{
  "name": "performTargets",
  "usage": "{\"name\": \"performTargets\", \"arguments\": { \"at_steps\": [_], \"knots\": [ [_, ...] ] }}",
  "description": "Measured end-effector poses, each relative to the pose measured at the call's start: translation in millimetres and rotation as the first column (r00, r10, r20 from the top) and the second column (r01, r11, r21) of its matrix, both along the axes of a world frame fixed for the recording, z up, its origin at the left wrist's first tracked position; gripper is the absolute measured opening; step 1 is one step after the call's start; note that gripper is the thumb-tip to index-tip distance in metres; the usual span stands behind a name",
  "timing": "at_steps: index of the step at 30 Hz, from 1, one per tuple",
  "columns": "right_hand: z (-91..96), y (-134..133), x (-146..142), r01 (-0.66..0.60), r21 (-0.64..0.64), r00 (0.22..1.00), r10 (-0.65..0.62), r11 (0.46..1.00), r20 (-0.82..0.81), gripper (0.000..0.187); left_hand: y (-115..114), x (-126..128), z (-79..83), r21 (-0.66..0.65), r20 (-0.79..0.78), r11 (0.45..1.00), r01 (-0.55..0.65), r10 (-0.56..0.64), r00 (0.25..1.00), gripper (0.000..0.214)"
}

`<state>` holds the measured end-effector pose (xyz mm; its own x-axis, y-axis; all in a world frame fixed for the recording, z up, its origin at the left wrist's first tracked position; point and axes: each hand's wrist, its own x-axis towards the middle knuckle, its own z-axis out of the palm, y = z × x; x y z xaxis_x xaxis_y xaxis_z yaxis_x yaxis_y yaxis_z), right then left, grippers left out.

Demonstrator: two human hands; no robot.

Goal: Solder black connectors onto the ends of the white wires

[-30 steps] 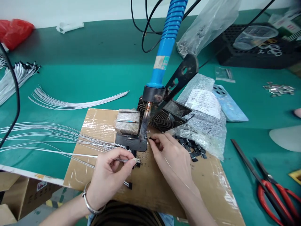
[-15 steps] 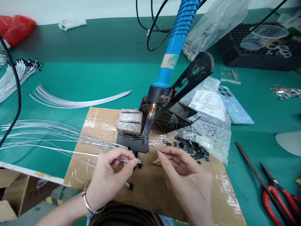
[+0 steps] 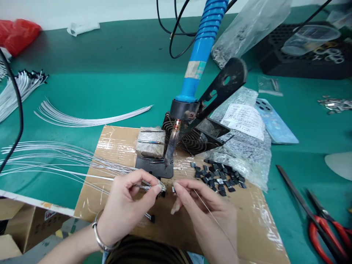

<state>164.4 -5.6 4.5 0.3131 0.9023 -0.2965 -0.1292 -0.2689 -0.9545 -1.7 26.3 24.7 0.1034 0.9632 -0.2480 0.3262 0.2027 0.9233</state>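
My left hand (image 3: 130,209), wearing a metal bangle, is closed in a pinch on the end of a white wire (image 3: 104,178). Small black ends of wires lie just under and beyond its fingertips. Close to its right, my right hand (image 3: 206,212) pinches a small pale-edged piece (image 3: 173,189), mostly hidden by the fingers. A thin solder-like wire (image 3: 213,214) runs from between its fingers across the back of the hand. Right of the hands, a pile of small black pieces (image 3: 220,176) lies on the cardboard (image 3: 112,143).
A blue-handled soldering iron (image 3: 196,60) hangs tip down in a black stand (image 3: 229,84), close beyond my hands. A small fan (image 3: 189,139) sits behind it. More white wires (image 3: 96,121) lie at left, red-handled scissors (image 3: 324,227) and a phone (image 3: 276,121) at right.
My right hand has moved left toward my left hand, and a small pale-edged piece now shows at its fingertips. More of the black pile is uncovered. My left hand has barely moved.
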Motion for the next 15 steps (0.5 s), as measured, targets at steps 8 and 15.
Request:
{"name": "performTargets", "arguments": {
  "at_steps": [8,15],
  "knots": [
    [9.3,-2.5,-14.3,0.002,-0.089,0.993,-0.013,0.996,-0.118,0.019,4.1,1.7,6.5,-0.063,0.115,0.997,0.043,-0.036,0.993,0.012],
    [7.8,-3.1,-17.1,0.006,-0.063,1.000,-0.007,0.998,-0.030,0.019,5.6,1.8,5.3,-0.051,0.072,0.998,0.037,-0.034,0.997,0.014]
  ]
}}
